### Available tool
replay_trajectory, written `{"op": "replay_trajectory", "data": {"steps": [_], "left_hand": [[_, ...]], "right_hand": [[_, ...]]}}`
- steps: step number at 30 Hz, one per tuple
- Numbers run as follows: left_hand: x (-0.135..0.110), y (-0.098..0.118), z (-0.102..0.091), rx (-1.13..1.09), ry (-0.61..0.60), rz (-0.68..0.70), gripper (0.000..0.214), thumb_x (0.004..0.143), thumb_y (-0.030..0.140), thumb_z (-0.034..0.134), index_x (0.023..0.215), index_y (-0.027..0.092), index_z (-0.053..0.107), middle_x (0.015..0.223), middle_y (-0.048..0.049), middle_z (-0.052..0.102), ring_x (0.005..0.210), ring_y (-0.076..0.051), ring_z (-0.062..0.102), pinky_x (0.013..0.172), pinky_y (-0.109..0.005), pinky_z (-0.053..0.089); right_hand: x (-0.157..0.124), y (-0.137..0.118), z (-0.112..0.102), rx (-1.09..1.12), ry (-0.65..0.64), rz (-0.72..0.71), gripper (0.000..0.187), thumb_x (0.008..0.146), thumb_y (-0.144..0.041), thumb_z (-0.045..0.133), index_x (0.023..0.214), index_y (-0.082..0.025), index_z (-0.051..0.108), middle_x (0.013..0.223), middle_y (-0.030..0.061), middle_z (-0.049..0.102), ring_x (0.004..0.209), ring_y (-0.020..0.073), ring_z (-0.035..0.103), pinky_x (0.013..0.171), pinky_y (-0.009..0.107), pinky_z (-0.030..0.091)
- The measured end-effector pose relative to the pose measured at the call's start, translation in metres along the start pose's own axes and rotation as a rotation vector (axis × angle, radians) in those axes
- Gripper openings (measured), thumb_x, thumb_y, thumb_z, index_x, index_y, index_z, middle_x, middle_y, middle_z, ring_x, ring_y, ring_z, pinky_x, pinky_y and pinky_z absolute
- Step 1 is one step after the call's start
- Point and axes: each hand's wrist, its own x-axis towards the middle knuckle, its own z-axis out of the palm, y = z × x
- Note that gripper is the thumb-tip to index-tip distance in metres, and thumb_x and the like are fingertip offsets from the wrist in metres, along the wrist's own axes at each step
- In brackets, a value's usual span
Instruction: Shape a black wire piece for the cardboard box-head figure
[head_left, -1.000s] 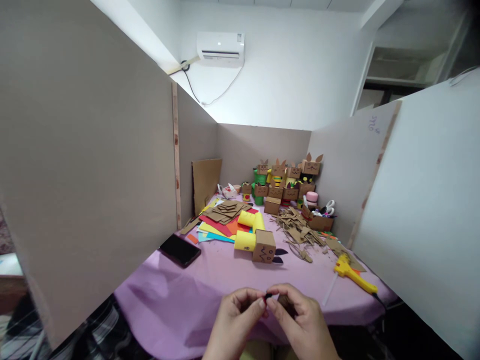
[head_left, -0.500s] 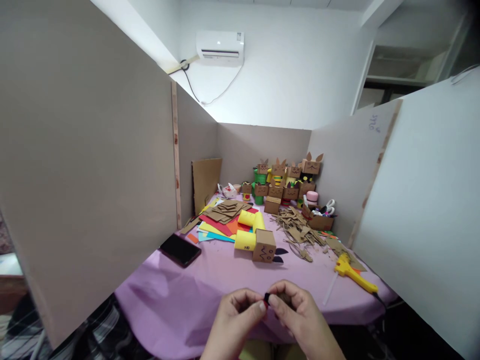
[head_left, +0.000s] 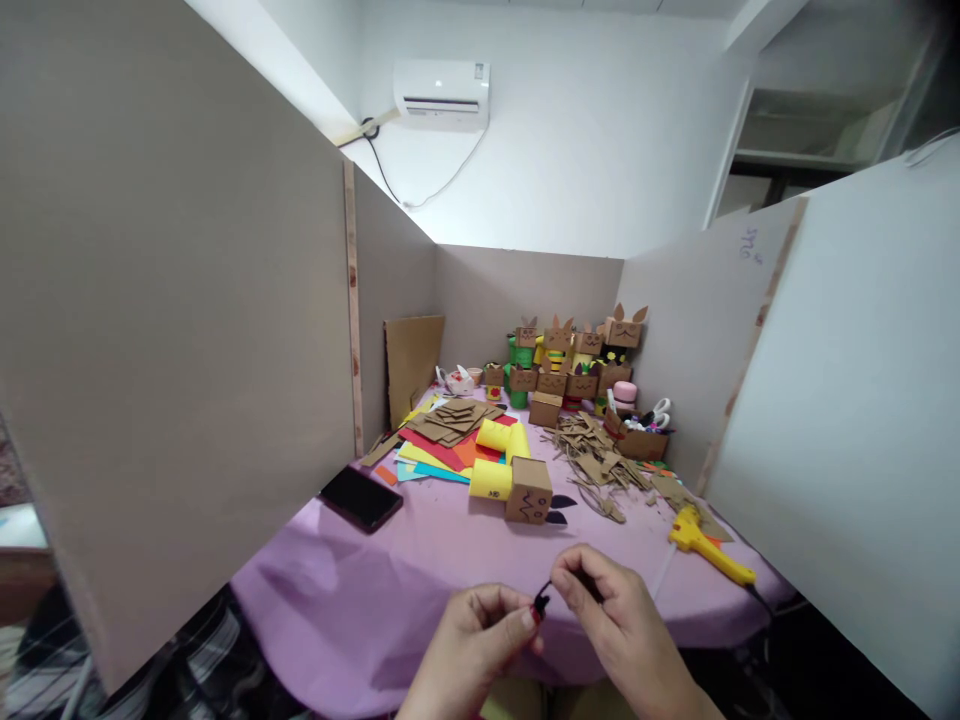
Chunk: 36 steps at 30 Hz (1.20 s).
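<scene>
At lower centre, the left hand [head_left: 486, 632] pinches a black-and-red piece [head_left: 539, 608], the right hand [head_left: 611, 615] a dark strip [head_left: 545, 589]; apparent shaping, next calling for gentleness.

Reaches left hand [head_left: 480, 630] and right hand [head_left: 619, 610] forward, low in front of the body, close together but not touching. Presses left thumb [head_left: 517, 628] toward the bent left index finger [head_left: 491, 598] in a firm pinch. Brings right thumb [head_left: 576, 597] and right index finger [head_left: 581, 558] together at the tips, slightly higher than the left pinch. Angles bare left forearm [head_left: 429, 690] and right forearm [head_left: 679, 695] inward, wrists nearly straight.
</scene>
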Motion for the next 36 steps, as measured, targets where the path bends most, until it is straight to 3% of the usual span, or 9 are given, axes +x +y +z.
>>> {"op": "replay_trajectory", "data": {"steps": [8, 12, 17, 20, 24, 27, 31, 33, 36], "left_hand": [[0.007, -0.008, -0.004, -0.061, 0.000, 0.014, 0.038, 0.055, 0.048, 0.075, 0.061, 0.014, 0.060, 0.048, 0.0021, 0.059, 0.038, -0.004, 0.036, 0.041, -0.019, 0.019], [0.010, -0.011, -0.005, -0.107, -0.009, 0.004, 0.037, 0.056, 0.047, 0.075, 0.059, 0.014, 0.059, 0.050, 0.0010, 0.060, 0.037, -0.004, 0.036, 0.041, -0.019, 0.019], [0.009, -0.007, -0.002, -0.062, -0.014, 0.024, 0.039, 0.056, 0.050, 0.072, 0.054, 0.016, 0.054, 0.041, 0.0054, 0.050, 0.035, -0.004, 0.029, 0.039, -0.020, 0.017], [0.006, -0.006, 0.000, 0.106, 0.032, 0.098, 0.031, 0.063, 0.044, 0.068, 0.059, 0.016, 0.056, 0.044, 0.0058, 0.049, 0.039, -0.007, 0.035, 0.041, -0.020, 0.024], [-0.001, -0.004, 0.001, 0.528, 0.096, 0.278, 0.019, 0.075, 0.028, 0.058, 0.064, 0.015, 0.065, 0.059, -0.0015, 0.064, 0.057, -0.014, 0.053, 0.055, -0.021, 0.038], [-0.006, 0.000, 0.002, 0.779, -0.037, 0.367, 0.019, 0.077, 0.019, 0.055, 0.067, 0.016, 0.071, 0.064, -0.0031, 0.069, 0.061, -0.016, 0.058, 0.058, -0.021, 0.038], [-0.012, 0.005, 0.004, 0.663, -0.251, 0.379, 0.023, 0.077, 0.023, 0.059, 0.061, 0.015, 0.073, 0.056, -0.0024, 0.064, 0.055, -0.014, 0.054, 0.054, -0.021, 0.037], [-0.015, 0.005, 0.004, 0.471, -0.226, 0.313, 0.022, 0.072, 0.030, 0.066, 0.056, 0.015, 0.071, 0.051, -0.0009, 0.061, 0.049, -0.012, 0.050, 0.050, -0.020, 0.036], [-0.017, 0.004, 0.003, 0.237, -0.086, 0.215, 0.028, 0.060, 0.042, 0.075, 0.053, 0.016, 0.067, 0.046, 0.0014, 0.058, 0.045, -0.010, 0.045, 0.049, -0.020, 0.035]], "right_hand": [[-0.014, 0.000, -0.004, -0.202, -0.022, -0.347, 0.019, 0.092, -0.026, 0.041, 0.078, -0.022, 0.052, 0.067, -0.0024, 0.056, 0.060, 0.0105, 0.056, 0.057, 0.019, 0.039], [-0.016, -0.003, -0.008, -0.267, -0.036, -0.395, 0.020, 0.092, -0.028, 0.040, 0.076, -0.022, 0.051, 0.065, -0.0022, 0.058, 0.058, 0.0101, 0.056, 0.056, 0.018, 0.040], [-0.013, -0.012, -0.008, -0.301, -0.257, -0.357, 0.024, 0.090, -0.031, 0.042, 0.072, -0.021, 0.055, 0.063, 0.0001, 0.064, 0.054, 0.0120, 0.060, 0.051, 0.019, 0.042], [-0.011, -0.017, -0.010, -0.375, -0.381, -0.314, 0.015, 0.082, -0.023, 0.051, 0.071, -0.019, 0.060, 0.065, 0.0017, 0.068, 0.055, 0.0146, 0.063, 0.050, 0.021, 0.042], [-0.007, -0.024, -0.015, -0.486, -0.438, -0.335, 0.011, 0.079, -0.017, 0.053, 0.074, -0.018, 0.063, 0.070, 0.0046, 0.071, 0.062, 0.0181, 0.066, 0.054, 0.023, 0.043], [-0.001, -0.031, -0.018, -0.539, -0.479, -0.349, 0.011, 0.077, -0.015, 0.055, 0.075, -0.019, 0.065, 0.071, 0.0052, 0.070, 0.063, 0.0194, 0.065, 0.055, 0.025, 0.041], [0.009, -0.037, -0.021, -0.314, -0.473, -0.215, 0.009, 0.078, -0.015, 0.057, 0.075, -0.018, 0.065, 0.074, 0.0030, 0.068, 0.066, 0.0162, 0.061, 0.059, 0.023, 0.041], [0.013, -0.034, -0.020, -0.078, -0.430, -0.096, 0.007, 0.077, -0.018, 0.059, 0.071, -0.018, 0.063, 0.068, -0.0007, 0.065, 0.063, 0.0133, 0.058, 0.058, 0.020, 0.040], [0.011, -0.022, -0.014, 0.167, -0.344, 0.056, 0.015, 0.077, -0.027, 0.061, 0.067, -0.017, 0.061, 0.059, -0.0028, 0.060, 0.058, 0.0122, 0.053, 0.054, 0.020, 0.038]]}}
